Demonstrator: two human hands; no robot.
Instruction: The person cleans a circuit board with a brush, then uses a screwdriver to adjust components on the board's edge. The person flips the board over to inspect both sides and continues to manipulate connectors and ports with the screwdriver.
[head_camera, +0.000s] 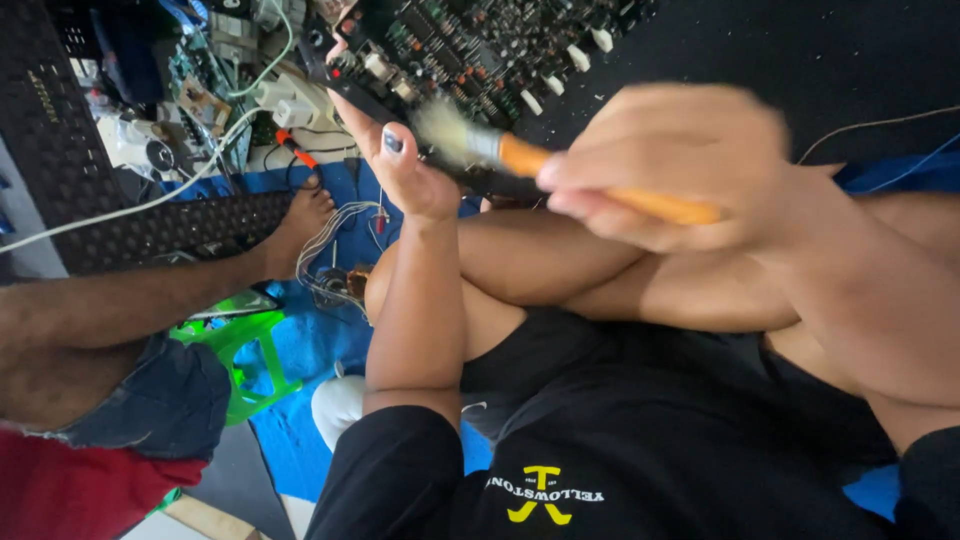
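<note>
My left hand (408, 165) grips the lower edge of a large dark circuit board (480, 45) crowded with small components, held up over my crossed legs. My right hand (665, 160), blurred by motion, is closed around a paintbrush with an orange handle (610, 190). Its pale bristles (445, 130) lie against the board's edge, right beside my left thumb. The board's upper part runs out of view at the top.
Another person's bare leg and foot (295, 225) reach in from the left over a blue mat (310, 340). A black perforated panel (170, 230), a green plastic stool (240, 345), loose wires (335, 235) and more electronics parts (210, 90) lie at the upper left.
</note>
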